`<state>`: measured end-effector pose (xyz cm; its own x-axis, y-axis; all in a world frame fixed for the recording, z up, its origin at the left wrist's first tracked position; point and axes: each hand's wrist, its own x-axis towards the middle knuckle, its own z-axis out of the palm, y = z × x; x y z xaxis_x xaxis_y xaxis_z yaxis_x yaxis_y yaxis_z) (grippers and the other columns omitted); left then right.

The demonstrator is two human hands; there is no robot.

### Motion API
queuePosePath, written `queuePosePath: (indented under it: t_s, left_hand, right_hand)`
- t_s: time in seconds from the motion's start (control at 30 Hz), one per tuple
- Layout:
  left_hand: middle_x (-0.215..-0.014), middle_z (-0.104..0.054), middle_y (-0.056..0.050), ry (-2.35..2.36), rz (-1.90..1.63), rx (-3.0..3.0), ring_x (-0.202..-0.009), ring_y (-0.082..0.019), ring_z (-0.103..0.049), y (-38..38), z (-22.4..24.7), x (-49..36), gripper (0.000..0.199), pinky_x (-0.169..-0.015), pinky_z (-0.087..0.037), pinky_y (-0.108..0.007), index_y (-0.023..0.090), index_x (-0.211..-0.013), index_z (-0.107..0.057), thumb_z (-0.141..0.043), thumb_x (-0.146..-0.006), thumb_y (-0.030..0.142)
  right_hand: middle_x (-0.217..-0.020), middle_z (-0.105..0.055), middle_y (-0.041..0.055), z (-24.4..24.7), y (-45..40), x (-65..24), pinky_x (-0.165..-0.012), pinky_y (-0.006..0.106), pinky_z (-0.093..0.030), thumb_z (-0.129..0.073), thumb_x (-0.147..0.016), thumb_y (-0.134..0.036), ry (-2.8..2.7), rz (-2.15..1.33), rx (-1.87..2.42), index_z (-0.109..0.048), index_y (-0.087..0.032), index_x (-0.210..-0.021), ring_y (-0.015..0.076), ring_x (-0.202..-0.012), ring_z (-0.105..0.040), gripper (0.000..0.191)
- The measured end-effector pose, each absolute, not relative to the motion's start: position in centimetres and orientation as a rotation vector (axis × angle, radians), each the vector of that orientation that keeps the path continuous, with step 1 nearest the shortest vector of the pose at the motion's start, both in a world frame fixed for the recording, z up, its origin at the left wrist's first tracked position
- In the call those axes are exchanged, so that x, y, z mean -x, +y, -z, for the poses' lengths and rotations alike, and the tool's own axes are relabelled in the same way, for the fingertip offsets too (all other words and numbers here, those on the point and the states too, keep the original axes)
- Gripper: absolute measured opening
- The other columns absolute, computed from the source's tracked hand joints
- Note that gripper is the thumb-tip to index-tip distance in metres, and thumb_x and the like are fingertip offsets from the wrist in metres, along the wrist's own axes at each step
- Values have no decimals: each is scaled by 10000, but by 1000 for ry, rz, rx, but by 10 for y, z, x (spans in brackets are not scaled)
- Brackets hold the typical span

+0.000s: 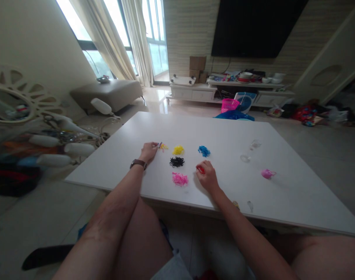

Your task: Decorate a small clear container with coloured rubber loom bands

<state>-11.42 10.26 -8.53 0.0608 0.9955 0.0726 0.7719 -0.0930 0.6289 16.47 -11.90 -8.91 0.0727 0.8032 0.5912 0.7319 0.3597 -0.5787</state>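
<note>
On the white table (pixel 224 136) lie small piles of bands: yellow (pixel 178 150), black (pixel 176 161), pink (pixel 180 179) and blue (pixel 204 151). My left hand (pixel 150 151), with a dark band on its wrist, rests at the left edge of a small mixed-colour pile (pixel 162 146); its fingers are closed together, and what they pinch is too small to name. Below the blue pile, my right hand (pixel 206 174) is curled around red bands (pixel 200 169), which show partly at its fingertips.
A pink object (pixel 267 174) and clear round items (pixel 245 158) lie on the table's right side. Beyond the far edge stands a pink basket (pixel 230 104). White lamp shades (pixel 78 149) stand near the left edge.
</note>
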Motion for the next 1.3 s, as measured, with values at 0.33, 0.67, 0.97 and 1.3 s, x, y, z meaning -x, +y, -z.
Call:
queuePosePath:
  t_s: [0.33, 0.67, 0.97, 1.3]
  left_hand:
    - [-853, -766, -123, 1816, -861, -1786, -797, -214, -683, 100, 79, 122, 196, -757, -494, -290, 121, -861, -791, -741, -709, 235]
    - [-807, -755, -90, 1263, -1056, -1559, -728, -188, -696, 75, 55, 97, 363, -672, -522, -283, 140, -839, -682, -861, -597, 342]
    - [-809, -759, -81, 780, -708, -1686, -765, -193, -737, 22, 37, 45, 327, -767, -585, -324, 129, -884, -685, -845, -665, 312]
    - [-807, -762, -96, 567, -513, -1676, -814, -195, -748, -16, 41, 15, 237, -766, -581, -290, 122, -887, -672, -805, -735, 246]
  right_hand:
    - [-841, -589, 39, 89, -119, -165, -805, 360, -432, -549, -828, -82, -1655, -101, 1381, -577, -220, -798, 226, -867, -541, 145]
    - [-837, -589, 39, 89, -118, -164, -814, 369, -433, -550, -833, -84, -1646, -97, 1382, -583, -221, -797, 227, -863, -546, 146]
    - [-876, -636, 48, 88, -118, -164, -836, 380, -453, -604, -902, -205, -1657, -125, 1352, -636, -221, -886, 226, -877, -573, 39]
    - [-918, -676, 58, 84, -121, -165, -824, 368, -478, -624, -940, -280, -1708, -214, 1255, -683, -226, -1020, 222, -899, -603, 113]
